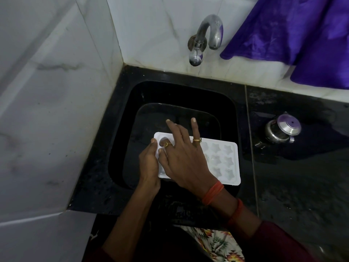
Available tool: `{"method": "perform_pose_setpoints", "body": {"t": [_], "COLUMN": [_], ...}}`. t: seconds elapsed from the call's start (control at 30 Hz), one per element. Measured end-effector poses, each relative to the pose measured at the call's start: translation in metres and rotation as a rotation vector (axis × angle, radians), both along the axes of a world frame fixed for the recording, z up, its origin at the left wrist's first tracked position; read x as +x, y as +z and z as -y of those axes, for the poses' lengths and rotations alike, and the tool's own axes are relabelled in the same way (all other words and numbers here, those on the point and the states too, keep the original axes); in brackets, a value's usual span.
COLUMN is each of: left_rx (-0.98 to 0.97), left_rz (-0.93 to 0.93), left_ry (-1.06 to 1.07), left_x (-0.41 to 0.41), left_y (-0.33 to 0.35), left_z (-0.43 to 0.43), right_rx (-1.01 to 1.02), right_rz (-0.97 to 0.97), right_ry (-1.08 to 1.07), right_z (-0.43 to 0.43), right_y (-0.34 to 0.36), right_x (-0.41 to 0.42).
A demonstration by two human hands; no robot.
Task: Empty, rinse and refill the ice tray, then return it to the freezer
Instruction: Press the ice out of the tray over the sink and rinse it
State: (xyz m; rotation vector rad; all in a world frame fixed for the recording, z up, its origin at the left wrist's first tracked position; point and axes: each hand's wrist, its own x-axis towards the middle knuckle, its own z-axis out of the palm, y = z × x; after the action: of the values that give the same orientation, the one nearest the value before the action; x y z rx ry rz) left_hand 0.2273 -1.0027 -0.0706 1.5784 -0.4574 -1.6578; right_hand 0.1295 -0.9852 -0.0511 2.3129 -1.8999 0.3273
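The head camera is looking steeply down, sitting close above the sink (120, 140) and facing the tiled corner wall (56, 91).

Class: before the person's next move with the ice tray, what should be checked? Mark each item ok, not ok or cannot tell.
1. Ice tray held over the sink: ok.
2. Left hand grips the tray's left edge: ok.
3. Right hand rests across the tray's top: ok.
4. Tap running for the rinse: not ok, no water visible.
5. Star cavities free of ice: cannot tell.
6. Steel pot clear of the sink: ok.
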Motion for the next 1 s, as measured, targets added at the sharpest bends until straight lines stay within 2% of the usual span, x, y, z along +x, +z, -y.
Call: {"method": "perform_pose_setpoints", "body": {"t": [0.33,0.53,1.0], "left_rx": [-0.02,0.013,0.017], "left_rz": [0.006,-0.022,-0.009], "left_ry": [0.008,0.011,0.002], "left_x": [-0.0009,0.0005,0.004], "left_y": [0.0007,0.0003,-0.007], "left_z": [-0.0019,-0.002,-0.0025], "right_rx": [-0.087,-0.039,-0.071], "right_rz": [0.023,-0.013,-0.015], "right_ry": [0.028,0.03,0.029], "right_z": [0.0028,0.0036,0.0083], "right_y": [0.0047,-0.0029,-0.0027], "right_x": [-0.0011,-0.0007,0.0028]}}
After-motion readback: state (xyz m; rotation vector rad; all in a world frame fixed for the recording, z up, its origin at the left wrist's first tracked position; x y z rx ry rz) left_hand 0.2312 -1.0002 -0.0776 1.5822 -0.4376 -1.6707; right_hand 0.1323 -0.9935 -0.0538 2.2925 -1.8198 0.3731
